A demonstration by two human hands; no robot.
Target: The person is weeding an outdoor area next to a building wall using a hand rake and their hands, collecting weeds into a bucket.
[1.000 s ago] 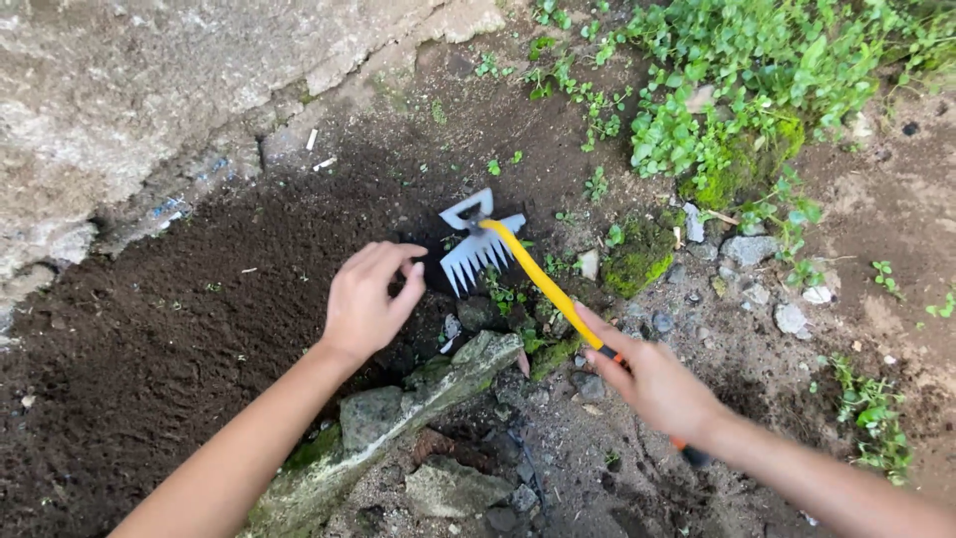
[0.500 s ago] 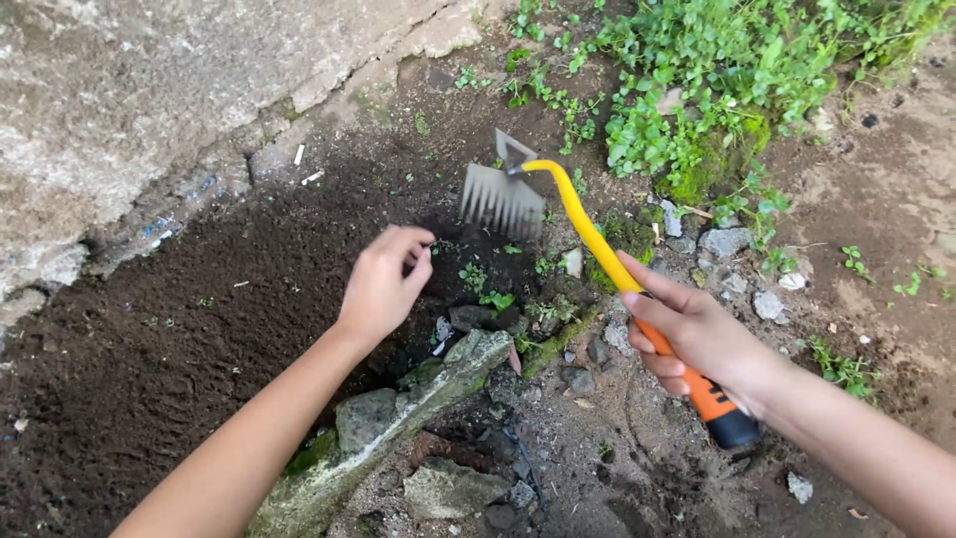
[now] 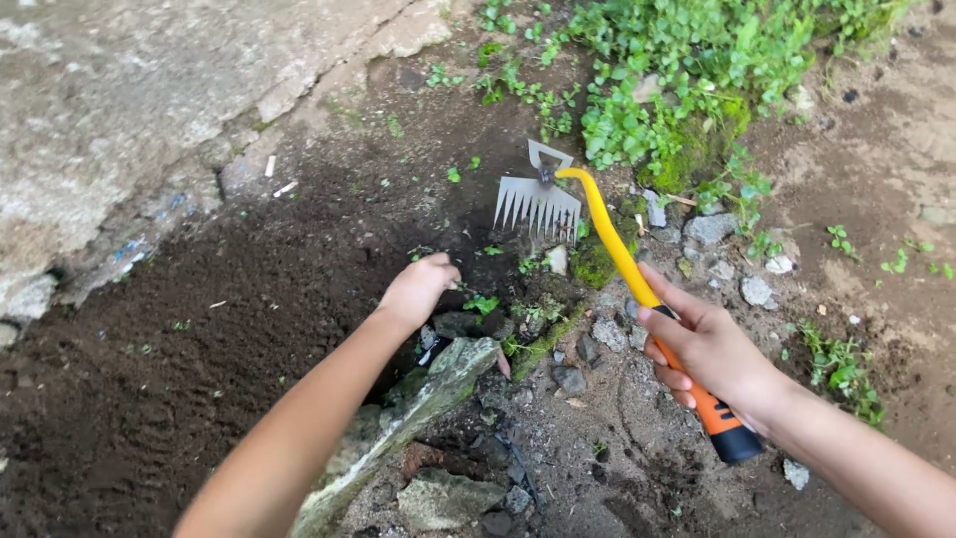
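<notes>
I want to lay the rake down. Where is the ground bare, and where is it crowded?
Bare: dark soil between the concrete slab and the left hand. Crowded: stones below that hand, pebbles and weeds beside the rake and right hand.

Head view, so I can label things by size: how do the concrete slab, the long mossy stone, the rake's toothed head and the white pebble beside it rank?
1. concrete slab, cut off by the frame
2. long mossy stone
3. rake's toothed head
4. white pebble
The stone lies nearer the camera, which flatters it somewhat.
</notes>
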